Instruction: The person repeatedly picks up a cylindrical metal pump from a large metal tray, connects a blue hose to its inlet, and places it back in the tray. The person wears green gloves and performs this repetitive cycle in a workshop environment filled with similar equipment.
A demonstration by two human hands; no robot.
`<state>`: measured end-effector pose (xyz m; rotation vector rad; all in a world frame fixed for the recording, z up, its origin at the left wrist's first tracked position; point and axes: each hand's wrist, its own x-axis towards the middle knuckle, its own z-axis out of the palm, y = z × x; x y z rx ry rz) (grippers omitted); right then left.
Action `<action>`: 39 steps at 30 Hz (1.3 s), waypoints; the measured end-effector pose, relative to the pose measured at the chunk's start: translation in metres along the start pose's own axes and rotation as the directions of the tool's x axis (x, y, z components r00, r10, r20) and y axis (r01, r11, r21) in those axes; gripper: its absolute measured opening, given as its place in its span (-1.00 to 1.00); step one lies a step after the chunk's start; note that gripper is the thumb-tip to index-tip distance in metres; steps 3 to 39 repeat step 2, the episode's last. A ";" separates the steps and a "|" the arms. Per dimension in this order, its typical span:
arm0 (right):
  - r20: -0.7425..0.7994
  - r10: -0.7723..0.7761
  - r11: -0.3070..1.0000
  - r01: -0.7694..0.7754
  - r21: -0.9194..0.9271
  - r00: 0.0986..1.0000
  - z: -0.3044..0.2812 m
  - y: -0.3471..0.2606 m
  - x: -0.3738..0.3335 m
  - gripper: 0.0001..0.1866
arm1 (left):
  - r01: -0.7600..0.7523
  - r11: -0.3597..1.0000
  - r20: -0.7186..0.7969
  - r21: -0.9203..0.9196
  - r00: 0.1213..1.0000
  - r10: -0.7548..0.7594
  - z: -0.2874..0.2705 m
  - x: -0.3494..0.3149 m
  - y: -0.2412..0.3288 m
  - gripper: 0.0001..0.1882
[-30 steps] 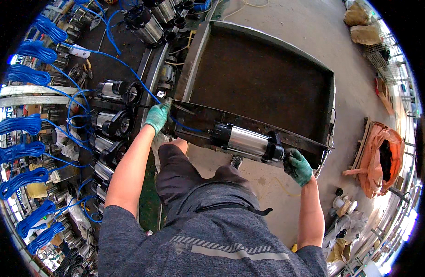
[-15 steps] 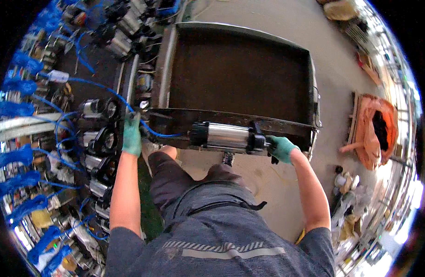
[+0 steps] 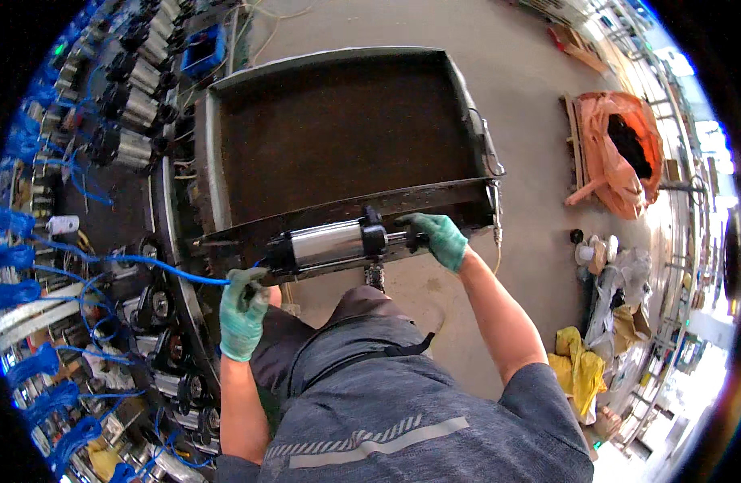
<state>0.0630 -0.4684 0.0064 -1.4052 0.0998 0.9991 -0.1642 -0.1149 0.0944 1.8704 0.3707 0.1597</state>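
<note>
A silver pneumatic cylinder [image 3: 326,244] with black end caps lies along the near ledge of a dark rectangular tank [image 3: 461,76], tilted slightly up to the right. My right hand [image 3: 441,240], in a green glove, is closed around the rod end at the cylinder's right. My left hand [image 3: 242,315], also in a green glove, has its fingers closed on a blue air hose [image 3: 169,267] beside the cylinder's left end cap. A short bit of blue shows past those fingers; whether it joins the cylinder is hidden.
More cylinders [image 3: 137,105] with black caps line the bench at left, among coiled blue hoses [image 3: 28,366]. A blue bin [image 3: 204,50] stands at the far left. On the right floor are an orange sack [image 3: 624,181], yellow sacking [image 3: 578,370] and plastic wrapping.
The view has turned, and the tank and cylinder appear further left. My left hand has come closer to the cylinder's left end along the hose. My right hand stays on the rod end.
</note>
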 end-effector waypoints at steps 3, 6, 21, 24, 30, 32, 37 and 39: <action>-0.007 -0.045 0.999 0.046 0.024 0.999 -0.011 0.006 -0.005 -0.66 | 0.053 0.998 -0.031 -0.046 0.998 -0.054 0.008 0.002 0.001 -0.67; -0.007 -0.045 0.999 0.046 0.024 0.999 -0.011 0.006 -0.005 -0.66 | 0.053 0.998 -0.031 -0.046 0.998 -0.054 0.008 0.002 0.001 -0.67; -0.007 -0.045 0.999 0.046 0.024 0.999 -0.011 0.006 -0.005 -0.66 | 0.053 0.998 -0.031 -0.046 0.998 -0.054 0.008 0.002 0.001 -0.67; -0.007 -0.045 0.999 0.046 0.024 0.999 -0.011 0.006 -0.005 -0.66 | 0.053 0.998 -0.031 -0.046 0.998 -0.054 0.008 0.002 0.001 -0.67; -0.007 -0.045 0.999 0.046 0.024 0.999 -0.011 0.006 -0.005 -0.66 | 0.053 0.998 -0.031 -0.046 0.998 -0.054 0.008 0.002 0.001 -0.67; -0.007 -0.045 0.999 0.046 0.024 0.999 -0.011 0.006 -0.005 -0.66 | 0.053 0.998 -0.031 -0.046 0.998 -0.054 0.008 0.002 0.001 -0.67; -0.007 -0.045 0.999 0.046 0.024 0.999 -0.011 0.006 -0.005 -0.66 | 0.053 0.998 -0.031 -0.046 0.998 -0.054 0.008 0.002 0.001 -0.67; -0.007 -0.045 0.999 0.046 0.024 0.999 -0.011 0.006 -0.005 -0.66 | 0.053 0.998 -0.031 -0.046 0.998 -0.054 0.008 0.002 0.001 -0.67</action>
